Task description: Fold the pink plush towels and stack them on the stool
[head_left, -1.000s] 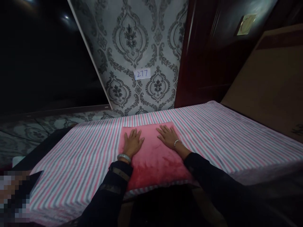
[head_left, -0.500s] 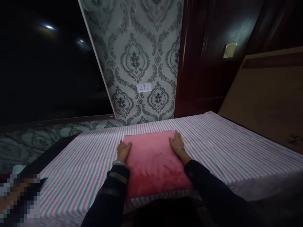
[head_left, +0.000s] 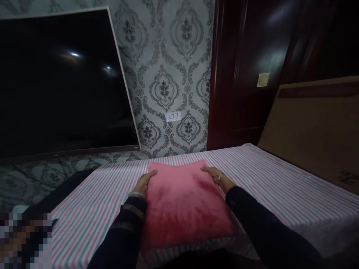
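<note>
A soft, square piece of pink plush (head_left: 179,198) is held over the striped tablecloth; I cannot tell if it is a folded cloth or a thin cushion. Its far edge sags between the two upper corners, and its near part looks darker red. My left hand (head_left: 144,181) grips the left side near the far corner, thumb on top and fingers mostly hidden beneath. At the far right corner, my right hand (head_left: 218,177) is closed the same way, its thumb over the plush and its fingers out of sight underneath.
The pink, grey and white striped tablecloth (head_left: 275,179) covers the table. A large dark screen (head_left: 61,97) hangs at the left. Behind stands a patterned wall with a paper label "277" (head_left: 173,116). A big cardboard piece (head_left: 311,130) leans along the right edge.
The plush piece has come up from the tablecloth at its far corners, and its far edge now dips. Both hands have gone from resting at its sides to gripping it. The view has tilted up.
</note>
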### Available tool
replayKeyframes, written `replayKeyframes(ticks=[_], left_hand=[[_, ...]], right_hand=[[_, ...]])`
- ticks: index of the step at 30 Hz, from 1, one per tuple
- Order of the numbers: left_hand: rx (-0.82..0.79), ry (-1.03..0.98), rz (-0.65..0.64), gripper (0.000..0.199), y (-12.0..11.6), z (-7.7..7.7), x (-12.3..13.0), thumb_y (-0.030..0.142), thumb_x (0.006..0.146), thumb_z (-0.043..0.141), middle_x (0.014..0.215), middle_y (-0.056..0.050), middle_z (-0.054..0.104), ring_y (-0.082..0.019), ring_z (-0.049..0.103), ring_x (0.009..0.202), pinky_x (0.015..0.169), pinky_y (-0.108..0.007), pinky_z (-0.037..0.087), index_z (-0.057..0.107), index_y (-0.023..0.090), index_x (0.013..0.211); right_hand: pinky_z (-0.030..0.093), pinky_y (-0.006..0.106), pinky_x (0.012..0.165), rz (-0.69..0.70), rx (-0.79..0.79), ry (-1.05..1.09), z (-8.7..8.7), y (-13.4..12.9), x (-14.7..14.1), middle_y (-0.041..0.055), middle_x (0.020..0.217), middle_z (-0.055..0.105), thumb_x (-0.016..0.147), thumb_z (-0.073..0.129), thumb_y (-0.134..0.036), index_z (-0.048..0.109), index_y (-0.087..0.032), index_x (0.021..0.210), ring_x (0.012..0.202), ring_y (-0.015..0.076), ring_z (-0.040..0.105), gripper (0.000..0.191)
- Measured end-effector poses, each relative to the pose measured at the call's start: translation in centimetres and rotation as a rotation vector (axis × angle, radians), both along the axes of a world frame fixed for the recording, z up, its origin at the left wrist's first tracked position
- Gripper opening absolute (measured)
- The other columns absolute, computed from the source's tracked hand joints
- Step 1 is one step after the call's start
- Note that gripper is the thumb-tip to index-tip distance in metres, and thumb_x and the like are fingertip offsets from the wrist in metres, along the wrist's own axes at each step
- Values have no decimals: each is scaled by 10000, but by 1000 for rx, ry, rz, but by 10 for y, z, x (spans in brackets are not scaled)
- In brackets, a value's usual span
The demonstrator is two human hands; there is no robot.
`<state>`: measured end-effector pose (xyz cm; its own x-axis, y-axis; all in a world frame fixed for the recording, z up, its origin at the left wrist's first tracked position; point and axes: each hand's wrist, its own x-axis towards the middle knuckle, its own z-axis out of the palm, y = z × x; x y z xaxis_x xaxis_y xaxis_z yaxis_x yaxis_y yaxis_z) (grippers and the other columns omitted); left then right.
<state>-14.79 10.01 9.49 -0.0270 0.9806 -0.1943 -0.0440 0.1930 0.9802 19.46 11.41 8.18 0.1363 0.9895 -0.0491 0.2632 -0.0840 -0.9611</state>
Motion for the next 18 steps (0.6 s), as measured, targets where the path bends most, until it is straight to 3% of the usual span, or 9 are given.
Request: replayKeyframes(ticks=[4,8,10,11,13,18], left_hand=[[247,-61,71,355,-3,57,-5,367,554,846,681,-56,711,-203,680,639,612,-297,548,686,134,769],[637,49,133,518,-9,119,-16,351,464,891,838,-31,740,-217,687,841,815,-336,553,689,151,897],[784,160,112,570,-20,130,-23,382,516,888,926,-35,739,-230,674,943,908,-374,534,669,152,989],[826,222,101,582,-28,126,-26,409,566,873,963,-44,734,-236,666,974,933,-394,526,652,149,1037],[871,345,95,588,-46,99,-32,452,665,815,1047,-72,715,-249,650,1036,965,-425,515,610,144,1122],[876,720,128,463,-102,-30,-42,336,739,674,1262,-124,623,-259,587,1221,1069,-394,463,574,175,1162]], right_hand=[[595,369,653,35,113,119,51,3,10,126,755,737,746,668,-213,673,-119,793,689,252,710,106],[565,333,795,-19,388,180,106,9,29,43,977,730,651,700,-171,612,-167,1041,882,199,679,400],[551,364,814,-54,639,92,112,1,38,31,1006,707,618,713,-203,581,-178,1078,911,214,656,479],[544,380,819,-74,756,16,107,-7,41,34,1007,696,620,711,-231,573,-180,1079,915,225,647,482],[530,396,834,-103,898,-161,79,-27,45,47,1007,680,663,680,-296,565,-188,1073,920,242,635,439],[507,445,907,15,786,-478,-48,-90,48,95,1050,659,786,538,-339,554,-226,1042,1000,283,626,280]])
